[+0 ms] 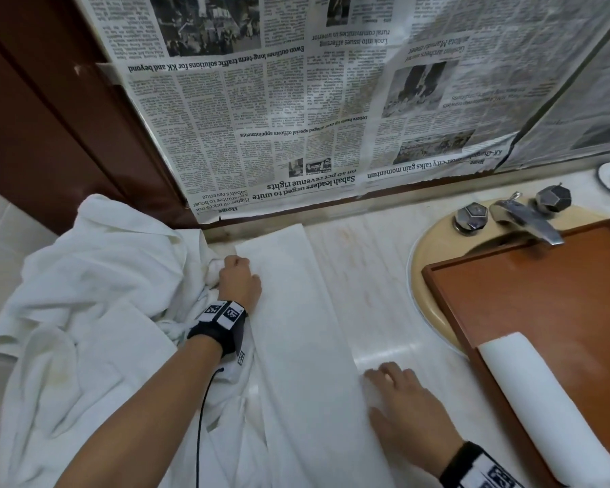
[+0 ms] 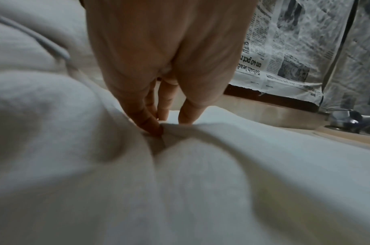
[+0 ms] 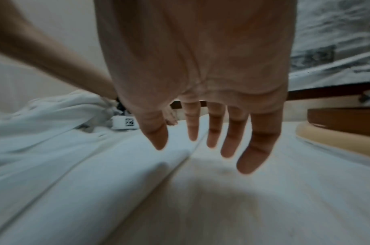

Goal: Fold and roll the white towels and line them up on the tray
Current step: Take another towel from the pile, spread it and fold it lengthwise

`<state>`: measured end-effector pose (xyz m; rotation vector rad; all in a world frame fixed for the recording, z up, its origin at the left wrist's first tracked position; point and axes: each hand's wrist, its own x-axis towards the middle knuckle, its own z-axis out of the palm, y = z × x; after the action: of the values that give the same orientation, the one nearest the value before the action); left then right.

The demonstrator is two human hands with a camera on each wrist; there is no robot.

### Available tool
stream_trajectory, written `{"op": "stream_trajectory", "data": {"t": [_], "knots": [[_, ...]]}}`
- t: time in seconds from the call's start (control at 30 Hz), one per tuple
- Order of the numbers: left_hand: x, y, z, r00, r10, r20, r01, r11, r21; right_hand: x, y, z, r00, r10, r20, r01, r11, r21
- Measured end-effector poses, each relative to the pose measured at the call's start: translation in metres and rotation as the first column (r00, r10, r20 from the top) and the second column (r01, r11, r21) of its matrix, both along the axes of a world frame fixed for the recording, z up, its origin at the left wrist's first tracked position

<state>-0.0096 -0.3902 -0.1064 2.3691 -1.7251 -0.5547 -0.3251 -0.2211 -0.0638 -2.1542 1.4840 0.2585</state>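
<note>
Across the middle of the head view we see a long white towel folded into a flat strip (image 1: pixel 296 332) lying on the pale marble counter (image 1: pixel 374 276), running from the newspaper-covered wall (image 1: pixel 296 100) down to the bottom edge. At its upper left edge our left hand (image 1: pixel 238 280) pinches the cloth, fingers (image 2: pixel 152 122) curled onto a fold, beside a crumpled heap of white towels (image 1: pixel 85 294) filling the left of the frame. Near the lower right edge of the strip our right hand (image 1: pixel 405 406) is spread wide, fingers (image 3: pixel 225 137) straight and holding nothing; whether it touches the towel we cannot tell. Right of centre a brown wooden rectangular tray (image 1: pixel 543 294) sits over the beige sink (image 1: pixel 434 272) below the chrome tap (image 1: pixel 529 220). One rolled white towel (image 1: pixel 543 403) lies along the tray's lower left rim.
</note>
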Motion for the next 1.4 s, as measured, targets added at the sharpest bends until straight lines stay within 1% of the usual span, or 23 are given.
{"op": "stream_trajectory", "data": {"t": [0.1,0.17,0.2,0.3,0.37,0.43,0.5,0.57,0.67,0.7,0.73,0.8,0.9,0.93,1.03,1.13,1.23,1.33,1.4], "knots": [[-0.013,-0.001,-0.001,0.999,-0.043,-0.009,0.043,0.999,0.009,0.009,0.026,-0.005,0.995,0.098,-0.014,-0.099,0.995,-0.034],[-0.022,-0.004,0.001,0.997,-0.072,0.003,0.072,0.997,0.035,0.015,0.037,-0.013,0.985,0.166,-0.053,-0.166,0.986,0.001],[-0.025,-0.006,0.003,0.996,-0.084,0.013,0.083,0.995,0.053,0.014,0.038,-0.013,0.982,0.173,-0.081,-0.172,0.985,0.022],[-0.034,-0.016,0.011,0.988,-0.149,0.048,0.143,0.982,0.125,-0.006,0.034,-0.012,0.989,0.098,-0.107,-0.098,0.995,0.008],[-0.042,-0.020,0.016,0.977,-0.203,0.073,0.189,0.968,0.164,-0.027,0.028,-0.011,0.997,0.052,-0.061,-0.052,0.999,0.005],[-0.051,-0.021,0.020,0.973,-0.213,0.085,0.195,0.964,0.181,-0.046,0.018,-0.013,0.998,0.060,0.001,-0.060,0.997,0.052],[-0.061,-0.014,0.024,0.979,-0.194,0.055,0.183,0.970,0.158,-0.058,0.011,-0.016,0.998,0.053,0.046,-0.055,0.998,0.039],[-0.069,-0.001,0.025,0.980,-0.197,-0.005,0.196,0.975,0.104,-0.062,0.011,-0.020,0.996,0.033,0.078,-0.034,0.999,0.015],[-0.079,0.031,0.021,0.975,-0.206,-0.083,0.213,0.973,0.091,-0.056,0.030,-0.020,0.989,-0.021,0.145,0.033,0.996,-0.080],[-0.082,0.042,0.018,0.974,-0.209,-0.091,0.217,0.971,0.099,-0.053,0.040,-0.018,0.984,-0.025,0.176,0.041,0.995,-0.087],[-0.085,0.055,0.016,0.974,-0.210,-0.087,0.219,0.969,0.112,-0.050,0.050,-0.017,0.982,-0.022,0.185,0.034,0.997,-0.063],[-0.092,0.078,0.012,0.980,-0.184,-0.071,0.192,0.973,0.130,-0.048,0.068,-0.018,0.987,-0.013,0.159,0.014,1.000,-0.004],[-0.097,0.107,0.007,0.992,-0.087,-0.094,0.100,0.984,0.150,-0.047,0.083,-0.021,0.990,-0.009,0.142,0.011,1.000,-0.008],[-0.098,0.115,0.005,0.992,-0.064,-0.109,0.081,0.984,0.156,-0.046,0.085,-0.022,0.990,-0.008,0.143,0.011,1.000,-0.020],[-0.103,0.133,-0.001,0.976,0.002,-0.218,0.030,0.989,0.143,-0.037,0.088,-0.029,0.990,-0.001,0.143,0.010,0.998,-0.060],[-0.106,0.141,-0.002,0.961,0.048,-0.274,-0.023,0.996,0.091,-0.021,0.083,-0.033,0.980,-0.011,0.198,0.030,0.995,-0.092],[-0.107,0.145,-0.003,0.940,0.095,-0.327,-0.083,0.995,0.051,-0.003,0.069,-0.034,0.982,-0.021,0.185,0.037,0.996,-0.085],[-0.108,0.151,-0.003,0.935,0.116,-0.335,-0.120,0.993,0.009,0.013,0.055,-0.035,0.977,-0.033,0.210,0.055,0.994,-0.098],[-0.109,0.153,-0.004,0.933,0.110,-0.343,-0.120,0.993,-0.006,0.020,0.049,-0.037,0.963,-0.056,0.262,0.074,0.995,-0.060]]}}
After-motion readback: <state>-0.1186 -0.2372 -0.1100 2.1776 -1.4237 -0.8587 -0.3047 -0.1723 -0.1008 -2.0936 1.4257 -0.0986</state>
